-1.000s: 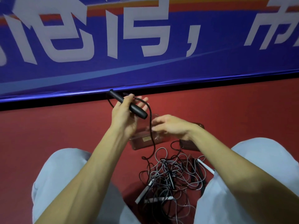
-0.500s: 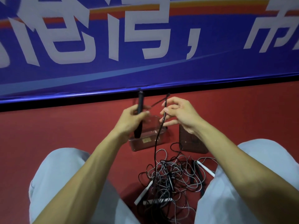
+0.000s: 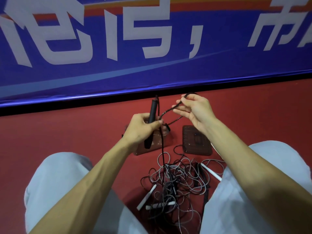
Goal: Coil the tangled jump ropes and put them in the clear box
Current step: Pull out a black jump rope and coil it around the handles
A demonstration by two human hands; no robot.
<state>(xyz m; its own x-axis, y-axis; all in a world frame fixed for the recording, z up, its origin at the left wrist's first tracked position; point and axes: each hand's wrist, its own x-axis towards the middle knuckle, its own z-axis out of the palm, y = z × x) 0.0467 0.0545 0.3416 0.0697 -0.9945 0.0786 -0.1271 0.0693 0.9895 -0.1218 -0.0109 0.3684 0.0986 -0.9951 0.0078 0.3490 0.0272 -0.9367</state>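
Note:
My left hand [image 3: 142, 128] grips a black jump rope handle [image 3: 153, 110] held upright above the clear box [image 3: 166, 143]. Its black cord [image 3: 170, 110] loops up to my right hand [image 3: 194, 109], which pinches it between thumb and fingers, then runs back and drops straight down into the tangled pile of ropes [image 3: 177, 181] on the floor between my knees. The pile holds black and grey cords with white handles [image 3: 146, 197] and dark handles. The clear box sits on the floor just behind the pile, partly hidden by my left hand.
The box's clear lid [image 3: 196, 142] lies flat on the red floor [image 3: 67, 132] to the right of the box. A blue banner wall [image 3: 152, 56] with large white characters closes off the far side. My knees in light trousers [image 3: 59, 183] flank the pile.
My right hand has lifted up and to the right, drawing a loop of black cord out from the handle. My left hand keeps the handle upright.

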